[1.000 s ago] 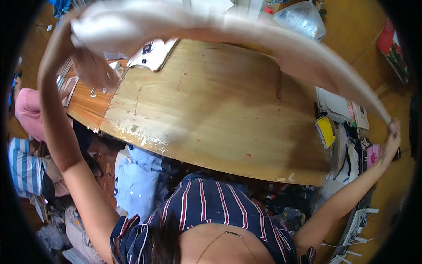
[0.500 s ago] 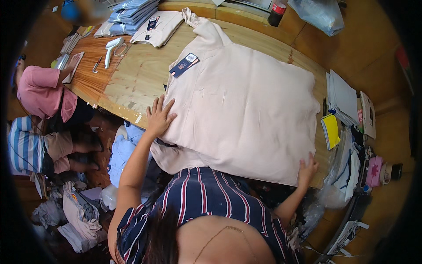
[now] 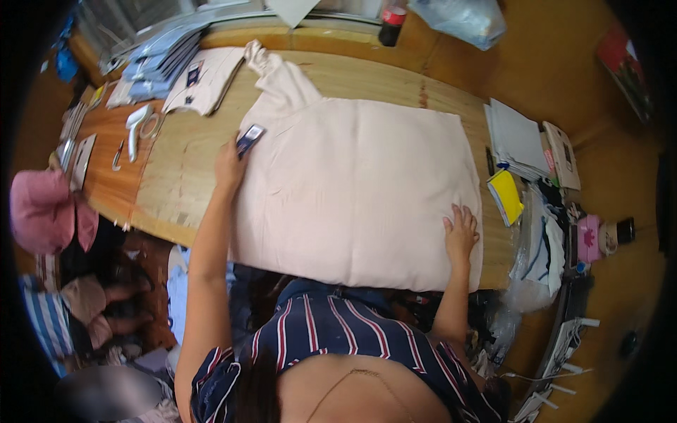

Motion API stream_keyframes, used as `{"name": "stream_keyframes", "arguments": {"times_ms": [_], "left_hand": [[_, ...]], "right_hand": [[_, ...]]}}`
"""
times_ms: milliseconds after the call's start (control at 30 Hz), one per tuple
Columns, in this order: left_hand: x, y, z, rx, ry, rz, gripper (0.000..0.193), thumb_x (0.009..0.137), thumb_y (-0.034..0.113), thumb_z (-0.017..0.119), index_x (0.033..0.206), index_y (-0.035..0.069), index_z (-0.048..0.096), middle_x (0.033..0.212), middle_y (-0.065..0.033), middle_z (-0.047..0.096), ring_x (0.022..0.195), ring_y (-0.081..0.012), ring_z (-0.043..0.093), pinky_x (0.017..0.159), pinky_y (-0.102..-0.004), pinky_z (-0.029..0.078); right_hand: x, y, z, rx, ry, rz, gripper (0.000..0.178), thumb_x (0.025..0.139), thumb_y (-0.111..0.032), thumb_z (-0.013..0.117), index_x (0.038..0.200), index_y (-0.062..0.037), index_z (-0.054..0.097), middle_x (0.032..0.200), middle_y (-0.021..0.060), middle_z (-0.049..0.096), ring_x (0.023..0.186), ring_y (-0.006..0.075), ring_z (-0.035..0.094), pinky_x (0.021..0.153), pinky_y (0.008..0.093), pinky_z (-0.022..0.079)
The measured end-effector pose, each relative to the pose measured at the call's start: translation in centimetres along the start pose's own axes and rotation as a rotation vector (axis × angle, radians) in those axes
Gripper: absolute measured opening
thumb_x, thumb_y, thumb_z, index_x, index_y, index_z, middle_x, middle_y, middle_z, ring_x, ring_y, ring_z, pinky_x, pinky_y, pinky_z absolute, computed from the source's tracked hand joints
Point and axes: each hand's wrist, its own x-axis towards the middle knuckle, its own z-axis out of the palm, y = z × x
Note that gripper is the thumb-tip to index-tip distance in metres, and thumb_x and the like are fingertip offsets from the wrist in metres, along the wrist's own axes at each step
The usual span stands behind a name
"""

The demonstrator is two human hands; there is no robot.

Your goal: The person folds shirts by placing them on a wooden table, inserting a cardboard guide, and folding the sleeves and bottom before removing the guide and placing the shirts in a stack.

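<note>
A pale pink shirt (image 3: 360, 190) lies spread on the wooden table, its body smoothed out and one sleeve (image 3: 289, 84) stretched toward the far left. At the collar end, beside a dark hang tag (image 3: 250, 139), my left hand (image 3: 230, 166) has its fingers drawn together on the shirt's edge; the fingertips are partly hidden. My right hand (image 3: 462, 231) lies on the cloth near the right hem, with fingers spread and nothing held.
Beyond the shirt's left side are a folded pink shirt (image 3: 204, 77), stacked blue shirts (image 3: 159, 63) and a white handheld device (image 3: 137, 130). Papers (image 3: 522, 134) and a yellow pouch (image 3: 505, 196) lie right. A bottle (image 3: 392, 25) stands at the back. Another person in pink (image 3: 46, 211) is at far left.
My left hand has moved up the shirt's left edge to the tag. My right hand has shifted from the lower corner onto the cloth. The shirt's right edge is straighter; the view has shifted.
</note>
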Motion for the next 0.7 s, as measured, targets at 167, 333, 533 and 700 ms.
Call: {"name": "stream_keyframes", "arguments": {"times_ms": [167, 333, 533, 700], "left_hand": [[1.3, -6.3, -1.6, 0.361, 0.508, -0.594, 0.053, 0.077, 0.029, 0.055, 0.122, 0.007, 0.037, 0.116, -0.0173, 0.045, 0.105, -0.0314, 0.042, 0.083, -0.0475, 0.032], [0.1, 2.9, 0.6, 0.314, 0.018, -0.049, 0.053, 0.082, 0.042, 0.041, 0.130, 0.021, 0.028, 0.135, -0.0065, 0.025, 0.124, -0.0283, 0.020, 0.095, -0.0545, 0.016], [6.0, 5.2, 5.6, 0.344, -0.368, -0.039, 0.051, 0.083, 0.048, 0.036, 0.130, 0.031, 0.026, 0.139, -0.0012, 0.016, 0.128, -0.0261, 0.012, 0.098, -0.0547, 0.009], [11.2, 6.1, 8.0, 0.378, -0.368, -0.076, 0.050, 0.083, 0.049, 0.033, 0.130, 0.032, 0.026, 0.139, -0.0010, 0.016, 0.128, -0.0257, 0.012, 0.098, -0.0544, 0.010]], "right_hand": [[1.5, -1.8, -2.4, -0.092, -0.296, 0.221, 0.037, 0.077, -0.029, 0.053, 0.112, -0.0151, 0.049, 0.122, 0.0058, 0.040, 0.108, 0.0281, 0.040, 0.087, 0.0435, 0.032], [11.3, -2.0, 3.9, 0.102, 0.188, -0.182, 0.047, 0.077, -0.034, 0.053, 0.121, -0.0214, 0.041, 0.130, 0.0049, 0.033, 0.117, 0.0281, 0.031, 0.091, 0.0464, 0.028], [20.6, -2.5, 6.7, -0.061, -0.082, 0.098, 0.053, 0.082, -0.051, 0.033, 0.129, -0.0278, 0.028, 0.139, -0.0024, 0.014, 0.128, 0.0252, 0.008, 0.097, 0.0567, 0.009], [26.5, -1.2, 5.1, -0.125, -0.149, -0.063, 0.042, 0.083, -0.040, 0.037, 0.122, -0.0229, 0.041, 0.130, 0.0032, 0.035, 0.121, 0.0224, 0.029, 0.095, 0.0580, 0.014]]}}
